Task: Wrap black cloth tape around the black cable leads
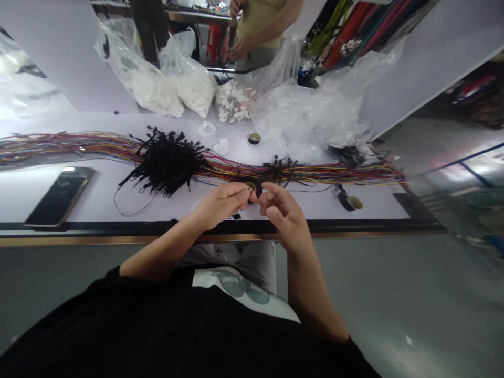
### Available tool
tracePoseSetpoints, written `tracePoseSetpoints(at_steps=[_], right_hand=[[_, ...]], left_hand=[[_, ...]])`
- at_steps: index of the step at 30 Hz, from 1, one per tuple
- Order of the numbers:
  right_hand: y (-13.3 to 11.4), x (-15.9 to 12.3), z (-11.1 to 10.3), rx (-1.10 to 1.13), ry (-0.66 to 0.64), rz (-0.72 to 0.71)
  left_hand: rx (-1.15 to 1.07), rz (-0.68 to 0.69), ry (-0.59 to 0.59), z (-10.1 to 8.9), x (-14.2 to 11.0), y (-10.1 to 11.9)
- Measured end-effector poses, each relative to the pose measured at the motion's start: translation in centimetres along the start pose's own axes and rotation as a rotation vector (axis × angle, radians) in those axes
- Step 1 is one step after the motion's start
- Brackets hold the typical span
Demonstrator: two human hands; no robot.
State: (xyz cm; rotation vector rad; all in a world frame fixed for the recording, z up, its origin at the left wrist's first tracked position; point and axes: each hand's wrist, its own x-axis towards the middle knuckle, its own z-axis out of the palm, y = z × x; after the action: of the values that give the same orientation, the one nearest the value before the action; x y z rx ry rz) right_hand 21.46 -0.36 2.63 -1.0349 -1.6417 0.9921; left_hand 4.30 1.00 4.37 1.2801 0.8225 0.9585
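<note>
Over the front edge of the table, my left hand [227, 202] is closed in a pinch, thumb against fingers. What it pinches is too small to make out. Close beside it, my right hand [284, 209] has its fingers curled at a roll of black tape [259, 185], which is partly hidden between the two hands. Just behind them runs a long bundle of coloured wires [232, 170]. A thick heap of black sleeved wire ends [167, 160] lies on the bundle to the left, and a smaller black cluster [281, 169] is to the right.
On the table are a phone [59, 197], a second tape roll [254, 138] and a third [350, 201]. Clear bags of white parts [192, 86] and crumpled plastic [307, 113] line the back. Beyond stands another person [263, 26]. White panels [429, 58] flank the sides.
</note>
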Motion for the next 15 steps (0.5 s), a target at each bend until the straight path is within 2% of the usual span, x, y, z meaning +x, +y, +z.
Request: tracePoseSetpoints(at_steps=[3, 6, 10, 13, 15], right_hand=[[-0.2, 0.9, 0.9, 0.117, 0.206, 0.057], [-0.4, 1.5, 1.6, 0.17, 0.262, 0.101], [-1.0, 2.3, 1.6, 0.216, 0.177, 0.192], [-1.1, 2.7, 1.3, 0.277, 0.053, 0.232], [-0.5, 2.9, 1.0, 0.271, -0.025, 0.227]], left_hand=[[0.225, 0.057, -0.035, 0.4, -0.5, -0.7], [0.261, 0.054, 0.053, 0.4, -0.9, -1.7], [0.335, 0.102, 0.115, -0.2, -1.5, -2.1], [0.284, 0.05, 0.143, -0.6, -1.7, -1.4], [0.2, -0.008, 0.219, -1.0, -1.5, -0.9]])
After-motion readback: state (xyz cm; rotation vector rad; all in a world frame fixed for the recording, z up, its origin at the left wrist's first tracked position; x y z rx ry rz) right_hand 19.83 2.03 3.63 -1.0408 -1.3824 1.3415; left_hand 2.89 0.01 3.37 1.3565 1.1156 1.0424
